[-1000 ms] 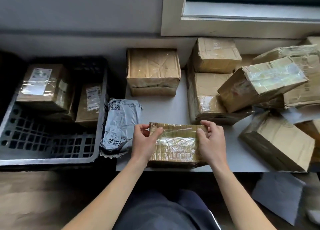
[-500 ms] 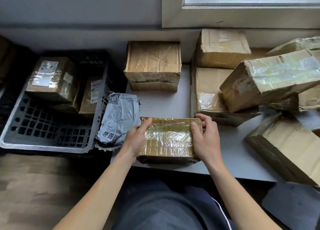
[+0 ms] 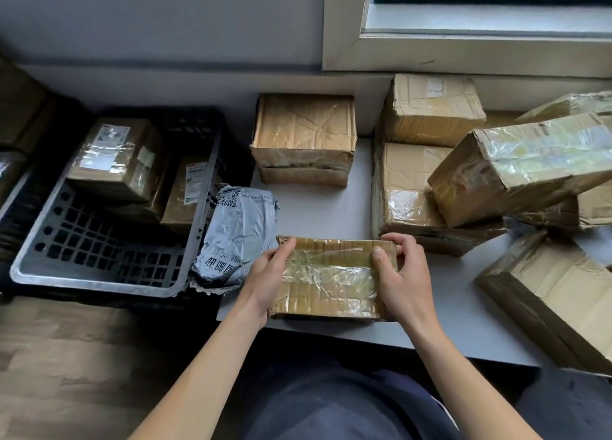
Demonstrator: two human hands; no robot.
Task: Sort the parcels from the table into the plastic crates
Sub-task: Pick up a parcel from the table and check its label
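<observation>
A small taped cardboard parcel (image 3: 331,280) lies at the near edge of the white table (image 3: 318,214). My left hand (image 3: 268,280) grips its left end and my right hand (image 3: 400,280) grips its right end, thumb on top. A grey plastic mailer bag (image 3: 236,237) lies just left of it, at the table's left edge. A grey plastic crate (image 3: 99,274) stands left of the table with two labelled boxes (image 3: 116,158) inside at its far end.
A square box (image 3: 304,138) sits at the back of the table. Several larger boxes (image 3: 516,164) are piled on the right, one (image 3: 559,294) overhanging the near right edge. A window frame runs above. Brown floor lies below the crate.
Both hands have kept their hold on the small parcel. It has tilted slightly with its far edge raised. The camera view shifted a little.
</observation>
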